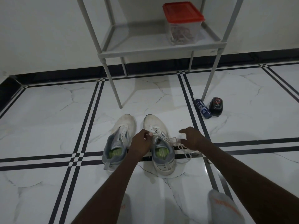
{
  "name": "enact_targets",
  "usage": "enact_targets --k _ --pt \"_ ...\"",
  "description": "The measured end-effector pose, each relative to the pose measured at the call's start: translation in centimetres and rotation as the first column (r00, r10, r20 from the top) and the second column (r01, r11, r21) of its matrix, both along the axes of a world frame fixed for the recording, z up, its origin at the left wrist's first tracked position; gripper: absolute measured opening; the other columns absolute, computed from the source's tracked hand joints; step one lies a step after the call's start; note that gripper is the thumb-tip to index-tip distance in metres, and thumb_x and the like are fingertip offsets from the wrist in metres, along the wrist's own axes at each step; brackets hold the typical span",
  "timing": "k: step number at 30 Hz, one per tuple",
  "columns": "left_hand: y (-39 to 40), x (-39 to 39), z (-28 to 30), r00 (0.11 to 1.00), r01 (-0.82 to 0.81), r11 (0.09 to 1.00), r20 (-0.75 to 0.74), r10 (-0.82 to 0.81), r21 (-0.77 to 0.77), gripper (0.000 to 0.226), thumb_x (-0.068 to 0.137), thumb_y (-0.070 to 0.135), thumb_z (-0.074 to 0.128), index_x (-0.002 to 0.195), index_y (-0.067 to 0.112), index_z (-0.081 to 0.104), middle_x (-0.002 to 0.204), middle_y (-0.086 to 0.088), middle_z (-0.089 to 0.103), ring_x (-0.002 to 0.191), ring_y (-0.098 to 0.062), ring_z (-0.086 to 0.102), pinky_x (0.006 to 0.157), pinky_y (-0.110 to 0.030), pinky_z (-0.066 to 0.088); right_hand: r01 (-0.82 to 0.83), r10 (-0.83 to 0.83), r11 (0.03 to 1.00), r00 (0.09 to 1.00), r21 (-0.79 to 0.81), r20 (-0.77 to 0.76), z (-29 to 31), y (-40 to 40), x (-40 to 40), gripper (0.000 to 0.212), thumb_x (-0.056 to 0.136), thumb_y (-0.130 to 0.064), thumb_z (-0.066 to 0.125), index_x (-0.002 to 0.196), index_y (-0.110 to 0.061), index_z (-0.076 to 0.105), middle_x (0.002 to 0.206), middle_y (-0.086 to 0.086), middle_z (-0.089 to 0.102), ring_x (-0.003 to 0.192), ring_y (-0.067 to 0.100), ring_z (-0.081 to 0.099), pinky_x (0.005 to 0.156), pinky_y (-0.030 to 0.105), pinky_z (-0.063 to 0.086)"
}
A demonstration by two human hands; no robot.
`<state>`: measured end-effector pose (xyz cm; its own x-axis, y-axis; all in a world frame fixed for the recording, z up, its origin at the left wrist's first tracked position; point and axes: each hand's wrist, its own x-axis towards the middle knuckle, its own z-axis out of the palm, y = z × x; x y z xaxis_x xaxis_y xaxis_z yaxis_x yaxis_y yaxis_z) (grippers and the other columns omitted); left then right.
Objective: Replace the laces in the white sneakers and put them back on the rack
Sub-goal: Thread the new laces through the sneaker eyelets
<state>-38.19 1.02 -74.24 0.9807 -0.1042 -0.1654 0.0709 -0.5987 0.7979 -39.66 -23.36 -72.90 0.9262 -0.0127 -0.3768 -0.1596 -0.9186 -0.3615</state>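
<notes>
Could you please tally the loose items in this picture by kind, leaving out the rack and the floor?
White sneakers with grey collars: 2, the left one unlaced and the right one with a white lace
Clear plastic container with red lid: 1
Dark blue tube: 1
Small black container with red label: 1
Total: 5

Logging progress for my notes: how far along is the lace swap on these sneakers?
Early. Done: the left sneaker has bare eyelets, lace out. In hand: the left hand pinches the lace at the right sneaker; the right hand hovers over its loose end. Left: new laces, both back on the rack.
</notes>
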Motion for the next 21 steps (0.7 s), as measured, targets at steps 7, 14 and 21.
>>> enact_targets --k 7,14,21 --pt "-1.1 -0.3 0.3 0.994 0.079 0.996 -0.079 -0.075 0.050 0.052 0.093 0.052 0.061 0.122 0.008 0.066 0.117 -0.010 0.062 0.111 -0.024 0.060 0.096 -0.036 0.048 -0.111 0.082 0.988 0.964 -0.104 -0.254 -2.7 0.7 -4.9 0.111 0.068 -0.057 0.081 0.156 -0.039 0.016 0.162 0.017 0.007 0.148 0.044 0.008 0.116 0.059 0.023" --pt "-1.1 0.3 -3.8 0.999 0.014 1.000 -0.046 -0.014 0.010 0.059 0.080 0.072 0.052 0.093 0.019 0.074 0.093 -0.009 0.070 0.093 -0.023 0.067 0.085 -0.044 0.055 -0.020 0.057 0.987 0.969 -0.158 0.239 -4.5 -1.6 -7.4 0.021 0.095 -0.006 0.053 0.099 -0.014 0.072 0.102 0.005 0.061 0.099 0.020 0.060 0.073 0.021 0.037" --pt "-1.8 -0.9 -1.4 0.993 -0.073 0.990 -0.101 0.061 -0.123 0.064 0.072 0.069 0.057 0.102 0.014 0.075 0.103 -0.009 0.071 0.104 -0.023 0.066 0.095 -0.045 0.054 0.481 -0.579 0.683 0.815 0.550 0.007 0.5 -4.4 -3.9 0.004 0.081 -0.005 0.077 0.084 -0.004 0.078 0.067 0.008 0.072 0.052 0.011 0.067 0.052 0.020 0.051"
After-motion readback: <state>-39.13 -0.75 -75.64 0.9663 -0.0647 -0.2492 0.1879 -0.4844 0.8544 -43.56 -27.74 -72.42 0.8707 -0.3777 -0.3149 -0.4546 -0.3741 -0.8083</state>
